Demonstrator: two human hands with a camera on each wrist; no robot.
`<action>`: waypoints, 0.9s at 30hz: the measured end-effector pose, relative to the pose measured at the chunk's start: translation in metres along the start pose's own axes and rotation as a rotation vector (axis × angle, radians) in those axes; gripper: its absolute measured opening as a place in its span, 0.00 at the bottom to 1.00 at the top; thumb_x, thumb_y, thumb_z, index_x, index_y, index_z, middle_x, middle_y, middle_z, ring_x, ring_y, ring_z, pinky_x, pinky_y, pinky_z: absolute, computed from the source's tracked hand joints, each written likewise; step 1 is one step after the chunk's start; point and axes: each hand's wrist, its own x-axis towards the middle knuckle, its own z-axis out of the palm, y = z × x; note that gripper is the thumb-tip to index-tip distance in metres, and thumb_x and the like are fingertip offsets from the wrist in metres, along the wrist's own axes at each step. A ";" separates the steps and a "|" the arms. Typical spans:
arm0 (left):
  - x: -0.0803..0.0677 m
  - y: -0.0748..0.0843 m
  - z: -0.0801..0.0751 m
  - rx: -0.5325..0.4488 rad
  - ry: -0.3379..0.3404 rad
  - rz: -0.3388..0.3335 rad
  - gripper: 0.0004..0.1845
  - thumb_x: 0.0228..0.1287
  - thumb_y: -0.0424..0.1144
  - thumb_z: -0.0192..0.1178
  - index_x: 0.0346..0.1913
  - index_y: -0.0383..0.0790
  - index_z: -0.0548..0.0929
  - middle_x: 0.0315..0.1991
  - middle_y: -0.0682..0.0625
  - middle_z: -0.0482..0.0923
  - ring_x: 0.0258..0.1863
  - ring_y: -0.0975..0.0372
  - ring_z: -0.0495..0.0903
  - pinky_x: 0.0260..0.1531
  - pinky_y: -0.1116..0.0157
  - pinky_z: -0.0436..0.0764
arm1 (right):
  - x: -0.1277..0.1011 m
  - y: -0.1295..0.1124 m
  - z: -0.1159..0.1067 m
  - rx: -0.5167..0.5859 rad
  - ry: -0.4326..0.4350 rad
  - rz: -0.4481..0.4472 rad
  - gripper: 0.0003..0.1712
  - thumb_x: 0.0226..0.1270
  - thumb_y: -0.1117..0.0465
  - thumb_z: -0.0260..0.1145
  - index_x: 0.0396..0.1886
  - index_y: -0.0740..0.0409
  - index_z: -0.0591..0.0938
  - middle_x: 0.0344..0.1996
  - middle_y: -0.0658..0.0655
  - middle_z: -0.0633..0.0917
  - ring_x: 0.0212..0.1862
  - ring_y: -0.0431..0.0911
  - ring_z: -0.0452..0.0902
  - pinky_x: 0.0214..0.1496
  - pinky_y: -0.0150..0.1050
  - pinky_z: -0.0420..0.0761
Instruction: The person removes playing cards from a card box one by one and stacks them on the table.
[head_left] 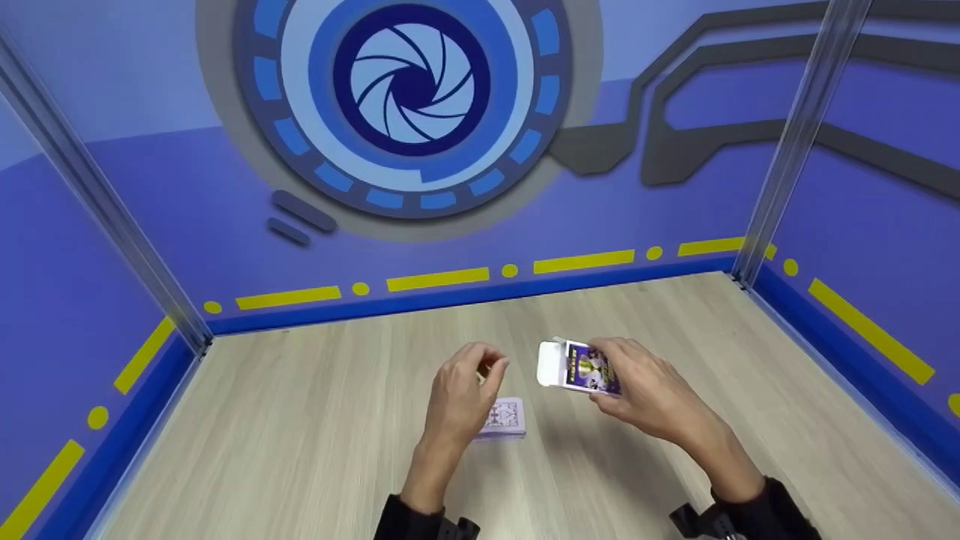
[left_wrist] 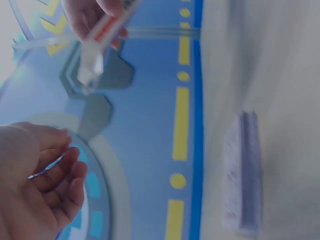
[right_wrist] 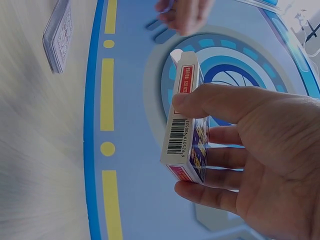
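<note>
My right hand (head_left: 652, 386) grips a small card box (head_left: 591, 367), purple with a picture on its front. Its white end flap stands open toward the left. In the right wrist view the thumb presses the box's white side (right_wrist: 177, 135), which carries a barcode, and the fingers lie along the other side. A deck of playing cards (head_left: 506, 416) with a patterned back lies on the table. Above and partly in front of the deck is my left hand (head_left: 457, 394), its fingers loosely bent with nothing between them. The left wrist view shows the deck (left_wrist: 242, 175) as a neat stack.
The wooden table (head_left: 300, 427) is bounded by blue printed wall panels (head_left: 165, 247) at the back and both sides. Metal posts (head_left: 795, 142) stand at the back corners.
</note>
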 end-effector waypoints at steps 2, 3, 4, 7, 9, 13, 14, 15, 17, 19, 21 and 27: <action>-0.001 0.011 0.000 -0.100 -0.006 0.027 0.03 0.73 0.37 0.65 0.41 0.41 0.84 0.34 0.56 0.81 0.34 0.66 0.79 0.34 0.68 0.80 | 0.000 -0.001 0.000 0.006 0.000 -0.001 0.38 0.54 0.60 0.83 0.63 0.63 0.77 0.55 0.60 0.83 0.53 0.51 0.79 0.48 0.50 0.82; -0.001 0.016 0.001 -0.147 -0.020 0.036 0.02 0.73 0.36 0.64 0.42 0.41 0.83 0.35 0.55 0.81 0.34 0.66 0.79 0.34 0.68 0.81 | 0.000 -0.001 0.001 0.012 -0.002 -0.002 0.38 0.53 0.60 0.83 0.63 0.62 0.77 0.55 0.60 0.83 0.53 0.51 0.79 0.48 0.50 0.82; -0.002 0.020 0.003 -0.190 -0.036 0.043 0.02 0.74 0.35 0.63 0.43 0.41 0.82 0.36 0.54 0.81 0.35 0.66 0.79 0.35 0.68 0.81 | 0.000 -0.002 0.001 0.018 -0.004 -0.005 0.38 0.53 0.60 0.83 0.63 0.62 0.77 0.55 0.60 0.83 0.53 0.51 0.79 0.48 0.50 0.82; -0.004 0.030 0.009 -0.291 -0.091 0.043 0.02 0.74 0.33 0.62 0.45 0.40 0.79 0.39 0.53 0.80 0.37 0.65 0.80 0.38 0.67 0.82 | 0.000 -0.005 0.001 0.030 -0.011 -0.017 0.38 0.54 0.61 0.82 0.64 0.61 0.77 0.56 0.59 0.83 0.54 0.50 0.79 0.48 0.49 0.82; -0.005 0.033 0.014 -0.330 -0.108 0.034 0.03 0.74 0.31 0.62 0.45 0.40 0.78 0.39 0.53 0.80 0.37 0.65 0.80 0.39 0.67 0.82 | 0.000 -0.007 0.002 0.033 -0.017 -0.027 0.38 0.54 0.61 0.82 0.64 0.61 0.76 0.56 0.58 0.82 0.54 0.50 0.79 0.47 0.48 0.82; -0.006 0.032 0.021 -0.348 -0.113 -0.010 0.06 0.72 0.28 0.62 0.44 0.39 0.76 0.38 0.52 0.79 0.37 0.65 0.80 0.38 0.68 0.83 | 0.001 -0.010 0.002 0.036 -0.030 -0.045 0.38 0.55 0.61 0.82 0.65 0.60 0.76 0.57 0.58 0.82 0.54 0.49 0.79 0.49 0.48 0.82; -0.006 0.031 0.023 -0.343 -0.111 -0.025 0.06 0.71 0.27 0.62 0.44 0.39 0.76 0.38 0.52 0.79 0.37 0.65 0.80 0.38 0.68 0.83 | 0.001 -0.011 0.002 0.038 -0.032 -0.048 0.38 0.55 0.61 0.81 0.65 0.59 0.76 0.58 0.58 0.82 0.54 0.48 0.78 0.49 0.48 0.82; -0.007 0.029 0.024 -0.337 -0.111 -0.040 0.07 0.71 0.28 0.63 0.44 0.39 0.76 0.38 0.52 0.79 0.38 0.66 0.80 0.38 0.68 0.83 | 0.001 -0.011 0.001 0.041 -0.034 -0.052 0.38 0.55 0.61 0.81 0.65 0.59 0.76 0.58 0.57 0.82 0.54 0.48 0.78 0.49 0.48 0.82; -0.007 0.026 0.027 -0.330 -0.118 -0.072 0.07 0.71 0.28 0.63 0.44 0.39 0.75 0.38 0.52 0.79 0.38 0.66 0.80 0.39 0.69 0.83 | 0.002 -0.012 0.001 0.045 -0.038 -0.060 0.37 0.56 0.61 0.81 0.65 0.59 0.76 0.58 0.57 0.82 0.54 0.47 0.78 0.49 0.48 0.82; -0.008 0.023 0.030 -0.335 -0.131 -0.097 0.08 0.71 0.29 0.64 0.44 0.39 0.75 0.38 0.52 0.78 0.38 0.66 0.79 0.38 0.69 0.82 | 0.002 -0.013 0.001 0.048 -0.044 -0.070 0.37 0.56 0.61 0.81 0.65 0.59 0.76 0.58 0.57 0.82 0.55 0.47 0.78 0.50 0.48 0.82; -0.008 0.021 0.032 -0.347 -0.147 -0.126 0.08 0.71 0.30 0.64 0.44 0.39 0.74 0.38 0.53 0.78 0.37 0.66 0.78 0.37 0.69 0.81 | 0.001 -0.014 0.002 0.052 -0.048 -0.077 0.37 0.56 0.61 0.81 0.65 0.60 0.76 0.58 0.57 0.81 0.55 0.47 0.78 0.50 0.47 0.83; -0.010 0.017 0.037 -0.398 -0.180 -0.183 0.12 0.70 0.33 0.67 0.45 0.39 0.72 0.38 0.52 0.77 0.38 0.64 0.77 0.38 0.70 0.80 | 0.001 -0.015 0.003 0.051 -0.073 -0.083 0.38 0.55 0.61 0.82 0.65 0.59 0.76 0.58 0.56 0.82 0.54 0.47 0.78 0.50 0.47 0.83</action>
